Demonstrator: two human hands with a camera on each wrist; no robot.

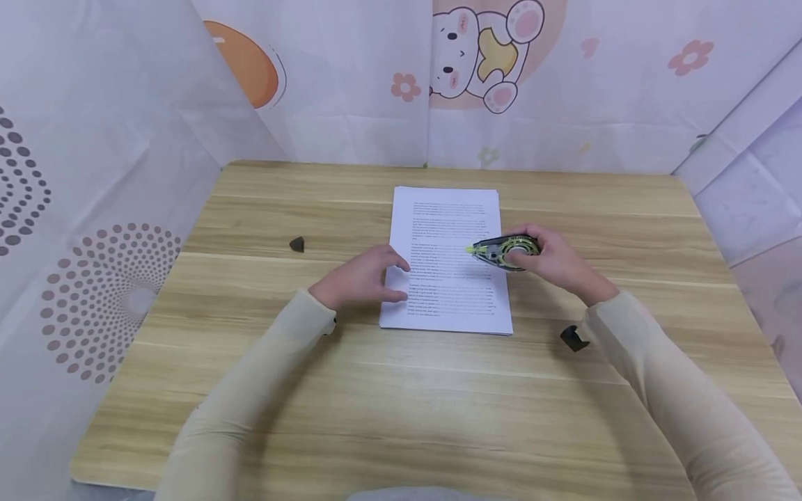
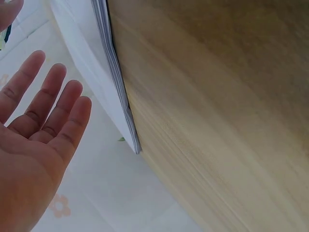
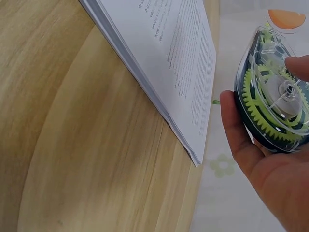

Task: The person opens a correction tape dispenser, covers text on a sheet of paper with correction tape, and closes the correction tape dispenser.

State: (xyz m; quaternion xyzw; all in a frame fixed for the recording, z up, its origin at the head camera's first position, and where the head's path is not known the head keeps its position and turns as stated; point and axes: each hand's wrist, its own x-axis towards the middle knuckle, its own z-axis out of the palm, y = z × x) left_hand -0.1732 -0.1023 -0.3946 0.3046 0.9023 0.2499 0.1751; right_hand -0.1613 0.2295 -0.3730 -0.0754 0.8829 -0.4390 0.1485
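From afar I see a wooden table [image 1: 438, 403], pale brown, under the fingers [image 2: 75, 122]. Beyond them hangs white cloth [image 1: 351, 56], printed with a bear [image 1: 452, 59] and flowers [image 1: 406, 88]; to the left of the fingers, it shows grey-brown dots [image 1: 65, 263]. The light is soft.

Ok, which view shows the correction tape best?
The right wrist view: the correction tape looms large in the right hand, its green gear plain to see, though the frame's edge crops it. The head view shows it small, partly covered by that hand; the left wrist, at most an unclear sliver.
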